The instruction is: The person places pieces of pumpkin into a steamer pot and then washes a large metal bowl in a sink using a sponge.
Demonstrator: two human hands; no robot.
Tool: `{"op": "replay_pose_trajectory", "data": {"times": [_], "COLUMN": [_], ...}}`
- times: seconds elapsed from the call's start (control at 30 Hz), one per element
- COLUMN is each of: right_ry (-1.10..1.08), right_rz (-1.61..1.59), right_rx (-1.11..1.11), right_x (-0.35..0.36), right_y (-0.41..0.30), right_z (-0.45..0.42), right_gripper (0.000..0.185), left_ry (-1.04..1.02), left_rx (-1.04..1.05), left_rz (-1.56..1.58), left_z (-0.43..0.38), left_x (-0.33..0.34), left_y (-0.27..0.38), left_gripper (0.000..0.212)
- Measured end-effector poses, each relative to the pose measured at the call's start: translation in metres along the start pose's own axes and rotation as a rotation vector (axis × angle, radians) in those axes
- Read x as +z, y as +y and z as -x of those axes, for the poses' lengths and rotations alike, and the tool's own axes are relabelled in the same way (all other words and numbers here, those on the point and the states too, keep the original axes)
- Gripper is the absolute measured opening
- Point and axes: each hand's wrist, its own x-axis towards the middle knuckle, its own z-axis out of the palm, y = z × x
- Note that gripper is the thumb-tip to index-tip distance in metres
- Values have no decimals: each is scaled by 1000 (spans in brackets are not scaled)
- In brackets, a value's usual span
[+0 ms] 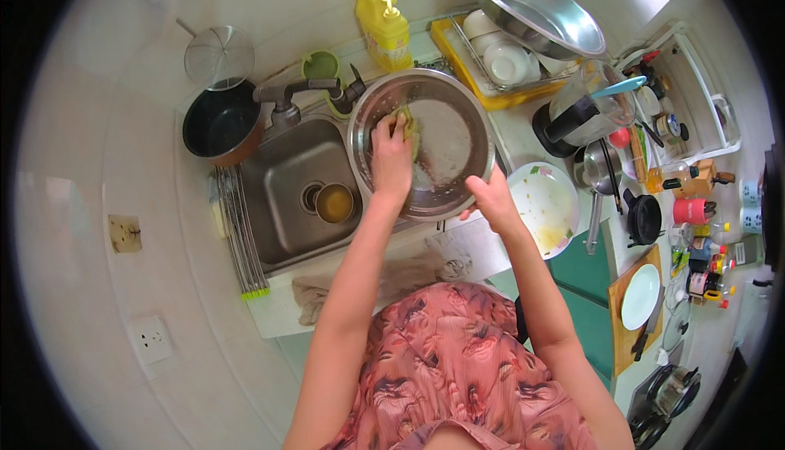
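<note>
A round stainless steel basin [451, 137] is tilted over the right part of the sink, with soapy water drops on its inner wall. Inside it, my left hand [392, 152] presses a yellow-green scrubbing pad [409, 134] against the left inner side. My right hand [490, 197] grips the near right rim, thumb on top and fingers under the edge. To the left of the basin lies the steel sink bowl [276, 204], with a small metal bowl [334, 203] of brownish look beside the drain. A white plate [543, 204] bearing yellow food residue stands right of my right hand.
Behind the sink are a grey faucet [285, 103], a dark pot [224, 122] and a yellow pump bottle [386, 33]. A dish rack [490, 75] with white bowls stands at the back right, near a blender jug [582, 106]. A knife [650, 324] lies on the cutting board [619, 352].
</note>
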Motion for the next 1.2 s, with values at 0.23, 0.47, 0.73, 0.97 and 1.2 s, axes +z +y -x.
{"op": "replay_pose_trajectory", "data": {"times": [0.23,0.47,0.73,0.97,1.2], "right_ry": [35,107,58,-154,-309], "right_rz": [-108,-36,2,945,833], "right_rx": [57,-20,243,-624,-520], "right_x": [-7,-49,-46,-41,-24], "right_y": [15,5,19,-21,-16], "right_z": [-12,-9,-20,-18,-25], "right_gripper": [32,25,37,35,16], "left_ry": [-421,-797,-778,-727,-626], "left_rx": [181,440,500,238,-56], "left_rz": [566,-39,-1,231,523], "left_z": [8,15,22,-11,-45], "left_x": [18,-59,-71,-98,-99], "left_y": [45,15,-4,1,-12], "left_gripper": [30,36,13,24,24]}}
